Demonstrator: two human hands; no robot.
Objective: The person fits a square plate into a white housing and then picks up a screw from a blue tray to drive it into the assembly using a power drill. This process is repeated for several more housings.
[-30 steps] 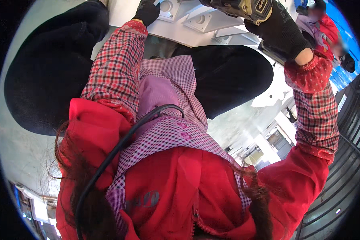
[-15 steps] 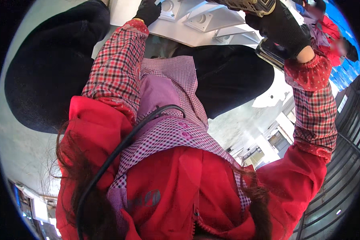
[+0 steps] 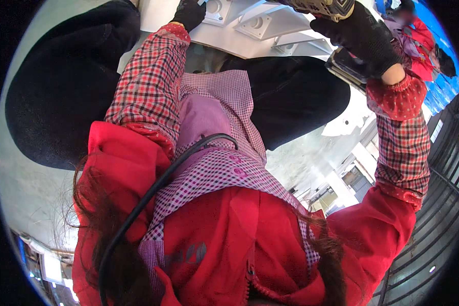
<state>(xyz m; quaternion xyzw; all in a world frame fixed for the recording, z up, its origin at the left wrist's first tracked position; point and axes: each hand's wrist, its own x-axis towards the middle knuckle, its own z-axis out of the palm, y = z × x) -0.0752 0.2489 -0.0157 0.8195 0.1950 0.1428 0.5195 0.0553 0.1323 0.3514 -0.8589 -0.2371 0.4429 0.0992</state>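
Observation:
My right hand [image 3: 367, 43], in a black glove, grips the handle of a yellow-and-black cordless drill [image 3: 325, 7] at the top right. The drill's nose runs past the upper edge of the view, and its dark battery pack [image 3: 346, 65] shows below the glove. At the top, my left hand [image 3: 189, 14], also gloved in black, is at a white panel [image 3: 224, 47]. Its fingers look curled together near a white square bracket [image 3: 218, 11]; their tips are cut off, and what they hold cannot be made out. More white brackets [image 3: 258, 25] stand on the panel.
My dark-trousered knees [image 3: 290, 97] flank the panel's near side. A black cable [image 3: 153, 183] crosses my apron. At the far right, another person [image 3: 418, 38] in red is near blue material [image 3: 436, 94]. Ribbed dark metal [image 3: 433, 224] lies beyond my right arm.
My right hand and the drill have shifted slightly to the right and down. The left hand stays about where it was. The other person at the right has moved a little.

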